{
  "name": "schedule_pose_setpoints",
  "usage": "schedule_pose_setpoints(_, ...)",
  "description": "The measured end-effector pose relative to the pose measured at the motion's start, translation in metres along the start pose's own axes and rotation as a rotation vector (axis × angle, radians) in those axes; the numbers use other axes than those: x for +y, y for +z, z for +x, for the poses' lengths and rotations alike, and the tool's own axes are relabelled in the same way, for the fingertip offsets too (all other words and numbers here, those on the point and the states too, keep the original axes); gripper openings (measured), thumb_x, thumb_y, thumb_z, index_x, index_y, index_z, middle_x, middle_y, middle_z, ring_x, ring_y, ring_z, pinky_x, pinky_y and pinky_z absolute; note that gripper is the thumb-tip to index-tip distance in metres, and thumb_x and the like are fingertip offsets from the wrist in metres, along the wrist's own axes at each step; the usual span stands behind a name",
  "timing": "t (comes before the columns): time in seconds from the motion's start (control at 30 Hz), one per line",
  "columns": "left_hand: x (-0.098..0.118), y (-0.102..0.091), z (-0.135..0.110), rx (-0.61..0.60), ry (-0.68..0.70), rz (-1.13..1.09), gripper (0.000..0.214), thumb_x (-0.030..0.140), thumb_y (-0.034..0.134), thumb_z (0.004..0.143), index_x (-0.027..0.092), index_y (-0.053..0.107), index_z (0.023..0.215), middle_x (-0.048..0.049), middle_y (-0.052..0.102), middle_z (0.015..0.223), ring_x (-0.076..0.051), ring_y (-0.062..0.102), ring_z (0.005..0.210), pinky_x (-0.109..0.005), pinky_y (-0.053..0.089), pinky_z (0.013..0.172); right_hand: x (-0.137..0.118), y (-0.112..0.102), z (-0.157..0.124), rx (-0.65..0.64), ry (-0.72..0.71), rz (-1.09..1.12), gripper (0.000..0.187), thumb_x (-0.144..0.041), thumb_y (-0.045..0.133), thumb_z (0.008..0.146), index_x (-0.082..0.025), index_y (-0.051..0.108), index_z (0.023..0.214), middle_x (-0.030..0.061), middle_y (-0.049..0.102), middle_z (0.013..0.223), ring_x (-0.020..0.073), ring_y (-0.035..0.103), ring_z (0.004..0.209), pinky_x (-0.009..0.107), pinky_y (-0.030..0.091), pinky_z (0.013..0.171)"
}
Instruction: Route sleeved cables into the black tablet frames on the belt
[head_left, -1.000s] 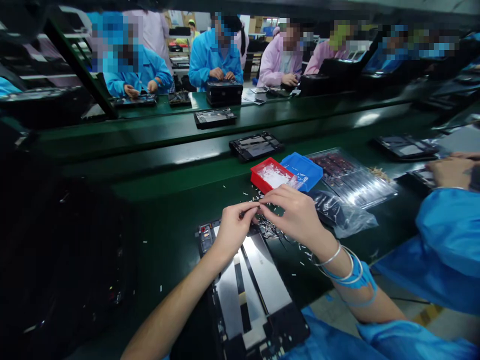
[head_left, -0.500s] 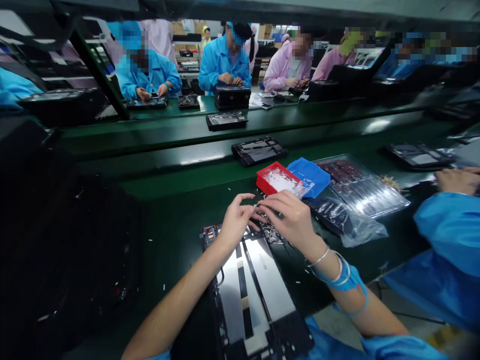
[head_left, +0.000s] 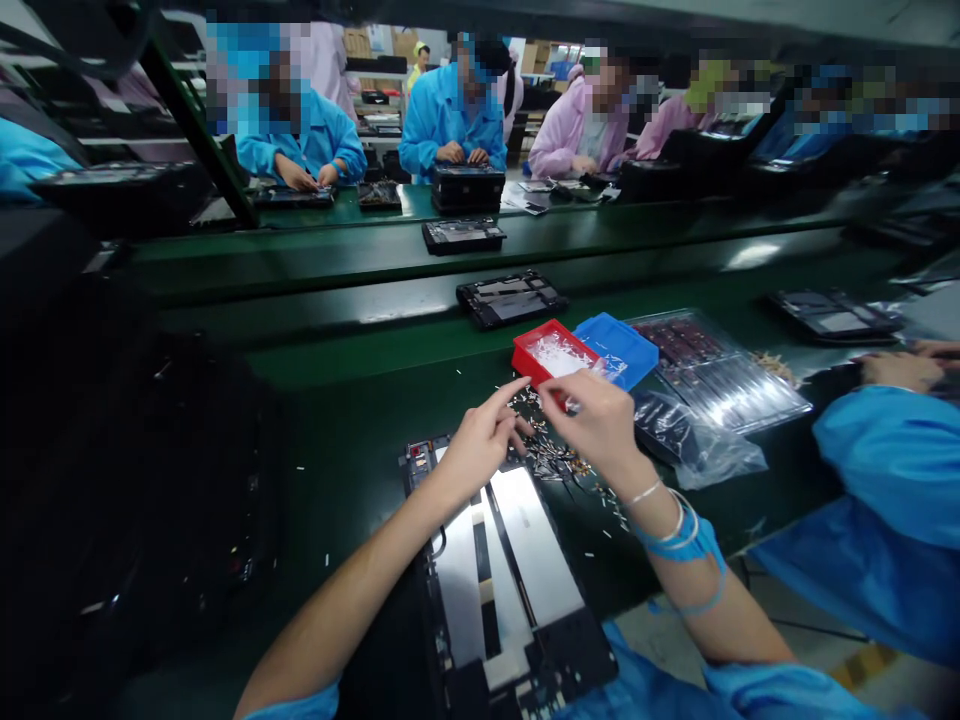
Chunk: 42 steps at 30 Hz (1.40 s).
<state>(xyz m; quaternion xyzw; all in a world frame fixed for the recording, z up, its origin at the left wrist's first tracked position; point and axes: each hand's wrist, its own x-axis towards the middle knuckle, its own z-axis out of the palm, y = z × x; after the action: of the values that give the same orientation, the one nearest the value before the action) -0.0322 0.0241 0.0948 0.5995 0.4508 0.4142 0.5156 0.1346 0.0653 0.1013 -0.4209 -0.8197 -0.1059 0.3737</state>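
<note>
My left hand (head_left: 484, 440) is over the far end of an opened tablet-like device (head_left: 544, 540) with silvery panels and a black frame. Its index finger is stretched out and the other fingers are loosely bent and apart. Close to that fingertip, my right hand (head_left: 596, 415) has its thumb and index finger pinched together; anything between them is too small to make out. Beneath and between the hands lies a loose pile of small dark, white and gold parts (head_left: 559, 460). A red bin (head_left: 534, 366) of small white pieces stands just beyond my fingers.
A blue tray (head_left: 634, 350) touches the red bin. Right of it are a clear plastic tray (head_left: 772, 400) and a plastic bag (head_left: 720, 460). Dark stacked devices (head_left: 202, 500) rise at left. Another device (head_left: 514, 298) lies farther back. A co-worker's sleeve (head_left: 885, 450) is at right.
My hands have moved apart slightly. My left index finger has straightened, and my right hand has shifted a little right, uncovering more of the pile. A device on the far line has moved right.
</note>
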Motion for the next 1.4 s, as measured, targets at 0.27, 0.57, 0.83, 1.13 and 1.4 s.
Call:
schedule_pose_setpoints(0.27, 0.008, 0.0, -0.002, 0.008, -0.098, -0.189, 0.052, 0.006, 0.038, 0.084, 0.015, 0.039, 0.135, 0.0021, 0.061, 0.067, -0.007, 0.055, 0.044, -0.013, 0.034, 0.038, -0.009, -0.011, -0.004, -0.05, -0.248, 0.088, 0.017, -0.014, 0.056, 0.086, -0.015, 0.069, 0.096, 0.0073, 0.071, 0.085, 0.0184, 0.062, 0.079, 0.03, 0.053, 0.066)
schedule_pose_setpoints(0.57, 0.017, -0.031, -0.113, 0.358, 0.074, 0.041, 0.044, 0.027, 0.048, 0.092, 0.019, 0.044, 0.135, -0.0048, 0.069, 0.088, -0.013, 0.065, 0.07, -0.021, 0.048, 0.058, -0.076, -0.025, -0.016, -0.181, 0.026, 0.629, 0.01, -0.015, 0.061, 0.082, -0.02, 0.07, 0.08, 0.0027, 0.07, 0.074, 0.0143, 0.061, 0.068, 0.029, 0.05, 0.062)
schedule_pose_setpoints(0.83, -0.048, -0.02, -0.208, 0.539, 0.314, 0.732, 0.035, 0.011, 0.049, 0.089, 0.018, 0.055, 0.122, -0.0104, 0.066, 0.113, -0.02, 0.063, 0.104, -0.033, 0.052, 0.088, -0.117, 0.002, -0.039, -0.762, 0.627, 1.119, 0.021, -0.024, 0.07, 0.068, -0.016, 0.068, 0.088, 0.0009, 0.068, 0.069, 0.012, 0.062, 0.062, 0.025, 0.049, 0.056)
schedule_pose_setpoints(1.13, -0.063, -0.02, -0.209, 0.278, 0.355, 1.029, 0.041, 0.025, 0.045, 0.093, 0.017, 0.049, 0.133, -0.0164, 0.055, 0.132, -0.028, 0.055, 0.119, -0.04, 0.052, 0.089, -0.121, 0.019, -0.05, -0.653, 0.533, 0.886, 0.019, -0.021, 0.061, 0.072, -0.016, 0.066, 0.09, -0.0001, 0.065, 0.067, 0.0113, 0.059, 0.061, 0.026, 0.047, 0.056)
schedule_pose_setpoints(1.4, -0.062, -0.021, -0.203, 0.305, 0.423, 1.145, 0.034, 0.023, 0.047, 0.092, 0.012, 0.057, 0.122, -0.0197, 0.06, 0.124, -0.03, 0.058, 0.114, -0.036, 0.053, 0.08, -0.12, 0.016, -0.045, -0.673, 0.545, 0.887, 0.009, -0.025, 0.065, 0.073, -0.017, 0.063, 0.077, 0.0003, 0.066, 0.066, 0.0112, 0.059, 0.059, 0.025, 0.045, 0.054)
